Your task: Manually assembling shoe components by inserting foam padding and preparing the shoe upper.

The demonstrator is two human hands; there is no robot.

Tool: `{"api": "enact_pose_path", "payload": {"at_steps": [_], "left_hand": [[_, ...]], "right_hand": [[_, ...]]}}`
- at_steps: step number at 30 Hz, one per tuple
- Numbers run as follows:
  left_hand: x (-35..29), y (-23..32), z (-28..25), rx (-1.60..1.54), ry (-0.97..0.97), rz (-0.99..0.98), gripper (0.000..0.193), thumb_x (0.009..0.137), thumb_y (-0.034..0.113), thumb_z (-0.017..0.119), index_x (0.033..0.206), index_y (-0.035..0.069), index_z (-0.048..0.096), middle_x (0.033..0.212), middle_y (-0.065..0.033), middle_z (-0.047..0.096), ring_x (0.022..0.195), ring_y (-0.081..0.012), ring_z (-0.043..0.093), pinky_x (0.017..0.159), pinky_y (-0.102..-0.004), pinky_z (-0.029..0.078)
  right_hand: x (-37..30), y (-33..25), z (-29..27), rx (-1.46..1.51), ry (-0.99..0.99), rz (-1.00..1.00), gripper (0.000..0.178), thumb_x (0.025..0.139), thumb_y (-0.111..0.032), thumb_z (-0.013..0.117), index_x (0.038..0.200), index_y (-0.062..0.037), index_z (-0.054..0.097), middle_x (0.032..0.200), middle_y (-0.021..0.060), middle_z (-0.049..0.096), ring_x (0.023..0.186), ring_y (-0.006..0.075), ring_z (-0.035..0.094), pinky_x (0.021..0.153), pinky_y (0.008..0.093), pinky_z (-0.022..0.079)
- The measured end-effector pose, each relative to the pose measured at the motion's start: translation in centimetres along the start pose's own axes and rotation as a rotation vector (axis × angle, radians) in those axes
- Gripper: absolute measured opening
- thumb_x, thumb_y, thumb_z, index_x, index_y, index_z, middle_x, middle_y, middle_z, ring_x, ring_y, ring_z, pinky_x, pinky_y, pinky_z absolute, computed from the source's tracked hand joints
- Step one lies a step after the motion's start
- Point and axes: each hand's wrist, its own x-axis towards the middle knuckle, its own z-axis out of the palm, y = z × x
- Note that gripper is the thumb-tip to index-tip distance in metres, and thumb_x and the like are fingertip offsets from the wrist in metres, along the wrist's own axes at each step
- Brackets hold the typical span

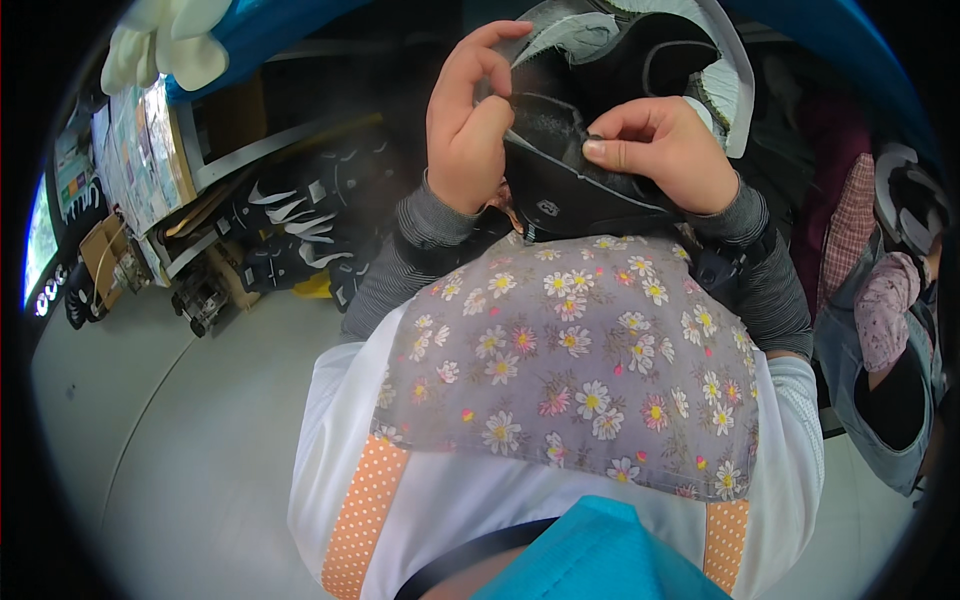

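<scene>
A black shoe upper [560,180] with white-grey lining is held up in front of my chest. My left hand [468,120] grips its left edge, thumb and fingers curled over the material. On the right, my right hand [665,145] pinches a fold of the upper between thumb and fingers. Both forearms wear grey striped sleeves. Below the hands hangs my grey apron with a flower print [570,360] and orange dotted straps.
A stack of black shoe uppers with white trim [300,230] lies at the left by a wooden bench [215,190]. White gloves [165,45] rest at the top left. Another person in a grey apron [890,340] sits at the right. Grey floor [180,440] spreads below.
</scene>
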Motion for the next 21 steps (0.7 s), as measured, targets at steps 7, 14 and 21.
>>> {"api": "enact_pose_path", "payload": {"at_steps": [7, 14, 21], "left_hand": [[0.0, -0.5, 0.0, 0.063, -0.019, 0.004, 0.015, 0.067, 0.004, 0.041, 0.081, 0.002, 0.044, 0.124, -0.0178, 0.053, 0.087, -0.0148, 0.043, 0.084, -0.0246, 0.035], [-0.3, -0.5, -0.2, 0.084, -0.022, -0.027, 0.015, 0.067, 0.003, 0.04, 0.081, 0.002, 0.044, 0.125, -0.017, 0.053, 0.086, -0.014, 0.043, 0.082, -0.0245, 0.035], [-0.4, -0.5, 0.1, 0.062, -0.021, -0.028, 0.015, 0.067, 0.003, 0.04, 0.081, 0.001, 0.045, 0.124, -0.0176, 0.053, 0.087, -0.0143, 0.044, 0.082, -0.0243, 0.035]], "right_hand": [[-1.1, -1.2, 1.1, -0.225, -0.101, -0.279, 0.01, 0.086, -0.006, 0.066, 0.09, 0.0022, 0.068, 0.079, 0.0039, 0.066, 0.072, 0.0085, 0.06, 0.066, 0.022, 0.048], [-1.1, -0.6, 1.2, -0.25, -0.059, -0.333, 0.011, 0.087, -0.007, 0.064, 0.093, 0.0022, 0.067, 0.082, 0.0053, 0.066, 0.074, 0.01, 0.06, 0.067, 0.0235, 0.048], [-1.7, -1.3, 1.4, -0.263, -0.084, -0.349, 0.01, 0.086, -0.006, 0.064, 0.092, 0.0022, 0.066, 0.082, 0.0061, 0.065, 0.074, 0.0134, 0.06, 0.067, 0.0248, 0.047]]}}
